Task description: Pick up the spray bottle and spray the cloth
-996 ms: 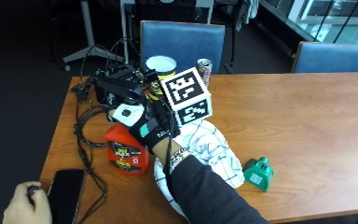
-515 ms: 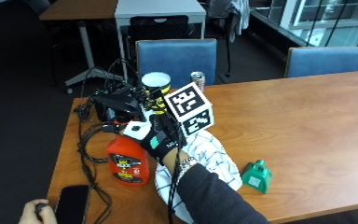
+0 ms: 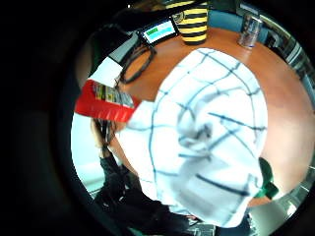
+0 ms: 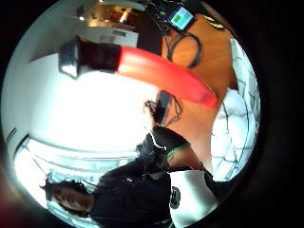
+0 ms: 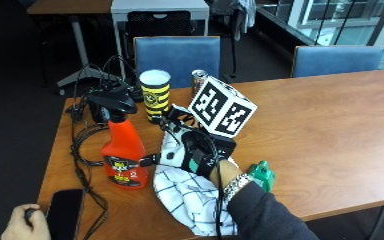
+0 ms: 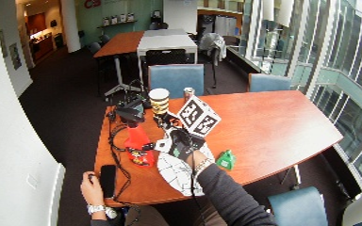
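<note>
A long wooden table (image 5: 325, 115) stands by tall windows, blue chairs (image 5: 177, 52) along its far side. The red spray bottle (image 5: 124, 155) stands upright near its left end, touching the checked cloth (image 5: 192, 197). The gloved right hand (image 5: 202, 155) hovers over the cloth beside the bottle; I cannot tell how its fingers are set.

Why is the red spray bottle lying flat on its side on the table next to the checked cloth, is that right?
Not quite. The red spray bottle is not lying on its side: it stands upright on the table, black trigger head on top, as the outside view shows. The rest is right: it is next to the checked cloth, with the gloved right hand above that cloth.
</note>
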